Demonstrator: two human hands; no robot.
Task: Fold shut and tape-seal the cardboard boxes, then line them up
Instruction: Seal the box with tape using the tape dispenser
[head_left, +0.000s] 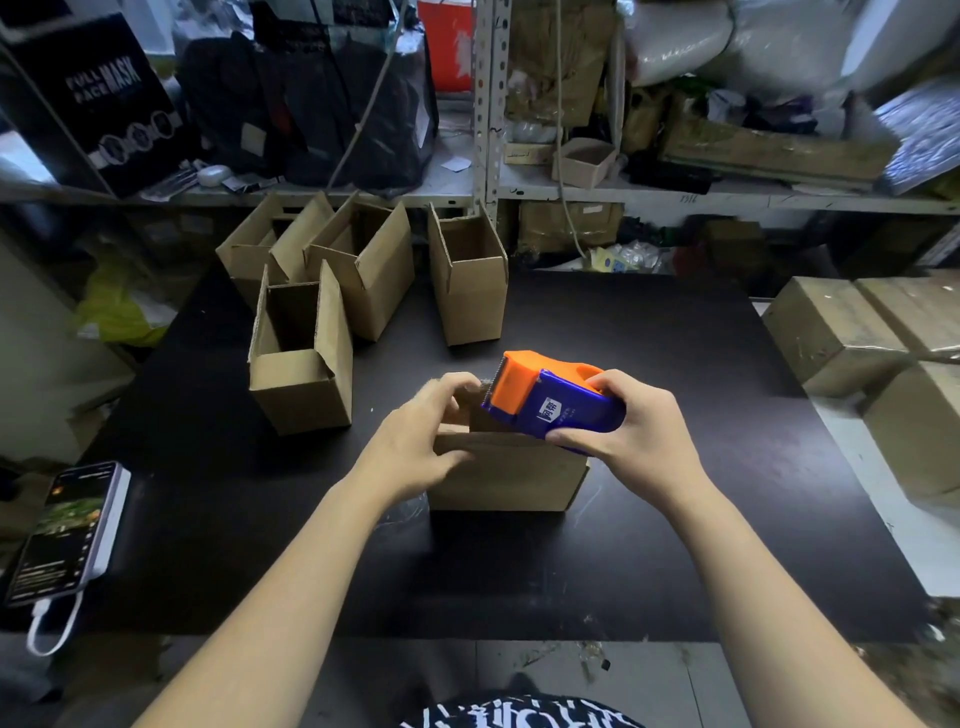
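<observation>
Tape dispenser (550, 400) sits clenched in your right hand (634, 426), its toothed edge tipped toward the top of the box (504, 478) at the middle of the table (675, 519), seemingly ready to lay a strip. Your left hand (415, 441) curls its fingers over the flaps, likely to keep them closed. More open boxes (301, 358) stand behind, to the left.

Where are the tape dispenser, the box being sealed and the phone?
tape dispenser (563, 408), head view, blue side of its body.
box being sealed (506, 480), head view, near side wall.
phone (62, 535), head view, middle of its screen.
</observation>
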